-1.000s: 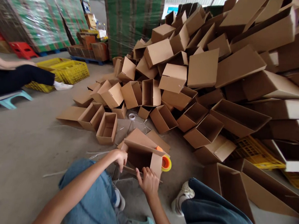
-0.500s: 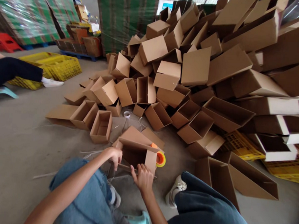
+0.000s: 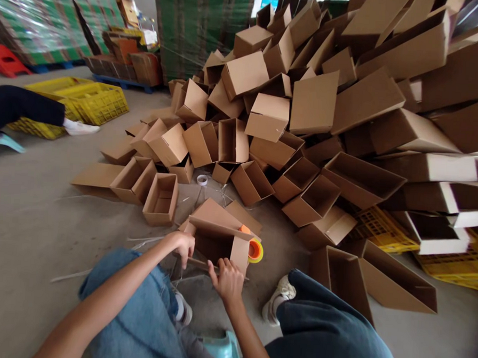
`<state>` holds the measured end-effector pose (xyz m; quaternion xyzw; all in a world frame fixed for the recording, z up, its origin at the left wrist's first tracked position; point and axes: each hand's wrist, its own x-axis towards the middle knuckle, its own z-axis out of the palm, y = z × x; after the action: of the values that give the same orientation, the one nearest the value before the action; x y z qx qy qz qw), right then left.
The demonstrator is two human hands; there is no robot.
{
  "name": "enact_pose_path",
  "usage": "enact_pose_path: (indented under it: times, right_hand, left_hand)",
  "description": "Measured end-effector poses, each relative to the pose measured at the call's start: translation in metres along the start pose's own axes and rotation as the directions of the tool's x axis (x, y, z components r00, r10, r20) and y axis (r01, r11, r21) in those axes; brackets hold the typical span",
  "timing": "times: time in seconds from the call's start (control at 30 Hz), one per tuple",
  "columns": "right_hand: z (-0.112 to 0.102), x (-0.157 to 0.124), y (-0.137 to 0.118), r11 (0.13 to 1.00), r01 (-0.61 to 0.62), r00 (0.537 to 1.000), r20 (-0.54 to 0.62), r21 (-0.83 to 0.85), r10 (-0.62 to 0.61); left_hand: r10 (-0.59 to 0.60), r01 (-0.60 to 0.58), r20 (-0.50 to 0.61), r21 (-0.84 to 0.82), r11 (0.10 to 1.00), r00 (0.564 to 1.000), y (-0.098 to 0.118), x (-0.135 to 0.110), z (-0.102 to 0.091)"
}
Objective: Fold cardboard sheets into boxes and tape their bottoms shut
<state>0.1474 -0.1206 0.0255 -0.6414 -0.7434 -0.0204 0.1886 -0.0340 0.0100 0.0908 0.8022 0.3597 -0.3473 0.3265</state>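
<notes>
Head camera: an open cardboard box point(image 3: 215, 243) sits low in front of the person, between and just beyond the two knees, its mouth facing up and toward the person. The left hand point(image 3: 184, 246) bends its fingers down over the near left corner, and the right hand point(image 3: 229, 279) lies across the near edge with its thumb standing out to the left – each grip is closed on the cardboard, though the tips of the left fingers are hard to make out.

Against one second ago, that hold looks almost the same; box and hands keep their places relative to each other. What has changed is mostly the view. Everything sits further left in the frame now, so the co-worker's leg point(image 3: 30, 109) at the left edge shows with hardly any of the arm that was visible then, and more of the yellow crate point(image 3: 454, 262) under the white-edged boxes point(image 3: 440, 242) has come in at the right.

An orange-and-yellow tape roll point(image 3: 258, 248) remains just beside the right end of the box. Beyond it, the white roll point(image 3: 201, 183) on the floor point(image 3: 100, 236), the small upright box point(image 3: 159, 213) and the big pile of boxes point(image 3: 266, 116) look unmoved – only shifted with the camera
</notes>
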Motion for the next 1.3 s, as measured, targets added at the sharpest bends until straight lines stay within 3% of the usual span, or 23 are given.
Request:
enact_pose_path:
  times: [0.3,0.73,0.97,1.3]
  right_hand:
    - [0.0,-0.001,0.0,1.0,-0.007,1.0,0.015,0.003,0.007]
    - [0.002,0.006,-0.001,0.999,-0.018,1.0,0.018,-0.036,0.019]
    - [0.0,0.018,0.001,0.997,-0.053,0.996,0.066,-0.048,0.056]
    - [-0.002,0.028,0.0,0.995,-0.084,0.985,0.147,-0.047,0.09]
  left_hand:
    - [0.004,-0.003,0.011,-0.058,0.998,1.0,-0.003,0.004,0.002]
    - [0.015,-0.015,0.019,-0.004,1.0,1.0,-0.006,0.006,-0.001]
    - [0.02,-0.018,0.011,-0.101,0.995,1.0,-0.016,0.009,-0.002]
    - [0.033,-0.029,0.035,-0.101,0.994,0.999,-0.023,0.016,-0.003]
